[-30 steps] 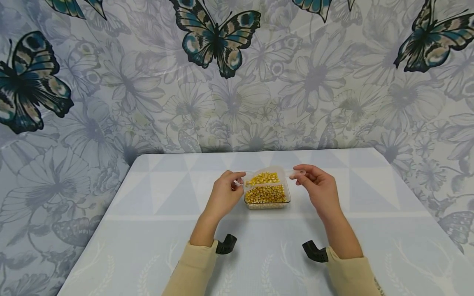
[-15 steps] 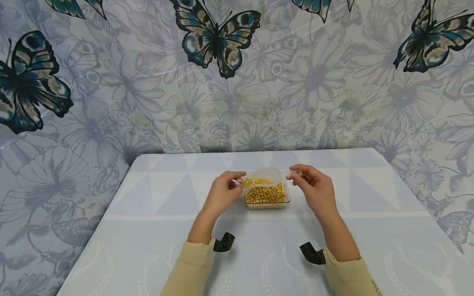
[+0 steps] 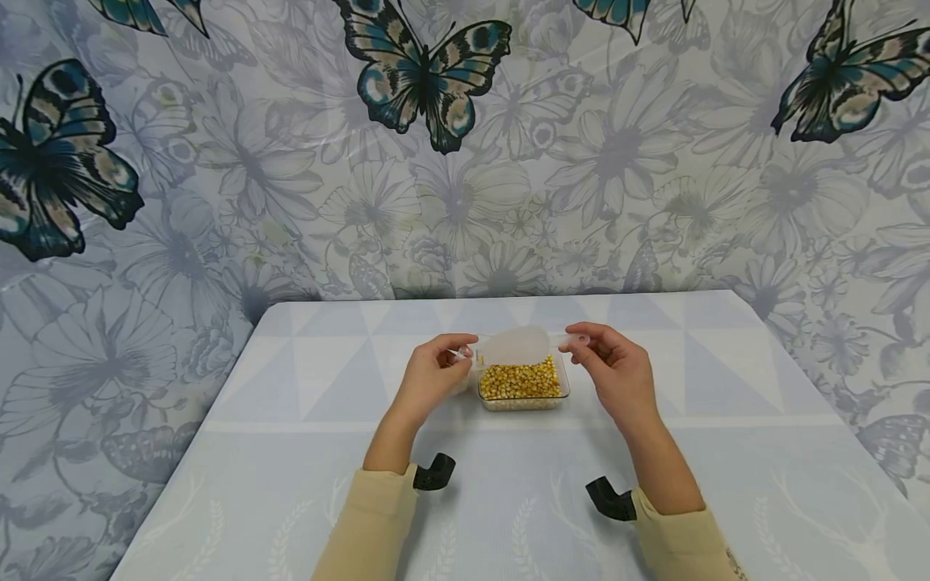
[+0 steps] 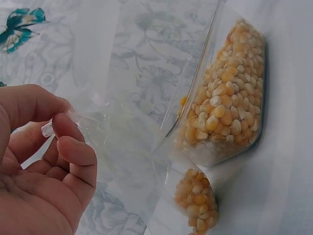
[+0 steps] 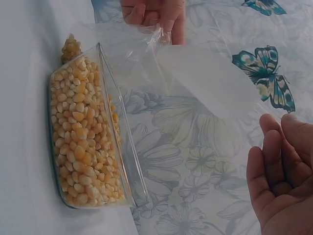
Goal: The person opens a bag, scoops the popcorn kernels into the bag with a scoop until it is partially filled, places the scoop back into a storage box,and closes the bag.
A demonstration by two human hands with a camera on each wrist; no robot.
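The left hand (image 3: 432, 375) pinches a clear bag (image 4: 122, 142), some corn (image 4: 198, 198) in its corner; the right hand (image 3: 621, 371) pinches the handle end of a white scoop (image 3: 517, 345). Between them, a clear box (image 3: 525, 405) of corn stands on the counter (image 3: 508, 492). Toward its far side, the scoop's blade seems to meet the bag's mouth; a sagging mouth or twisted handle could spill corn.

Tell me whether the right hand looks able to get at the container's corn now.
Probably yes: the right hand is close by, and the near part of the corn lies uncovered. But that hand holds the pale scoop, which hides the far part in the head view.
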